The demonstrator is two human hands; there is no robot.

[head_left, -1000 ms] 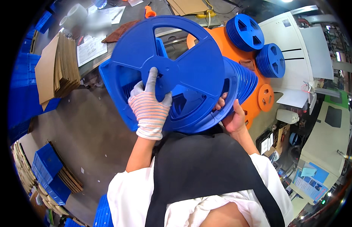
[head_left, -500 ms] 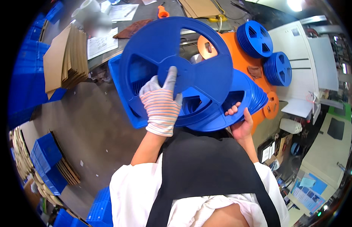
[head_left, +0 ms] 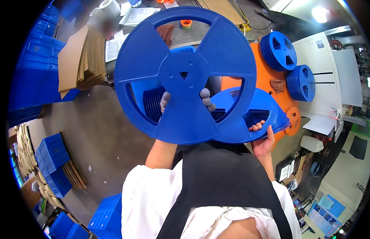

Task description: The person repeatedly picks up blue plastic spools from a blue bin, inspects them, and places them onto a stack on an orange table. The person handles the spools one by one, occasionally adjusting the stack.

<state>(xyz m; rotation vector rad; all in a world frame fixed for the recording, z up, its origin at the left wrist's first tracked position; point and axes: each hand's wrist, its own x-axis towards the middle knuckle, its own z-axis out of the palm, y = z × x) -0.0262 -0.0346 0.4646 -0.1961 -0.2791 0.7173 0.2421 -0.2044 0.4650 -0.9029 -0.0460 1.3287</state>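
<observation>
A large blue plastic reel (head_left: 187, 115) faces me in front of my chest. My gloved left hand (head_left: 206, 98) is behind it, its fingertips curling through two of the reel's openings around the lower spoke; the palm is hidden. Lower right, my bare right hand (head_left: 265, 145) grips the edge of a stack of blue reels (head_left: 232, 135), fingers through an opening and thumb outside. The held reel overlaps this stack and hides part of it. Through its left opening shows a row of dark blue reels (head_left: 152, 104) in a blue bin (head_left: 136, 88).
Two more blue reel stacks (head_left: 278, 51) (head_left: 300, 83) stand on an orange surface (head_left: 258, 73), beside a brown cloth (head_left: 277, 86). Cardboard sheets (head_left: 83, 59) are piled at left. On the far bench lie papers (head_left: 141, 16) and an orange tape roll (head_left: 186, 24). Blue crates (head_left: 51, 159) stand lower left.
The left hand was on the reel's front face, index finger on the hub; now it holds the reel from behind. The reel has turned, with its openings in new positions. The right hand keeps its grip.
</observation>
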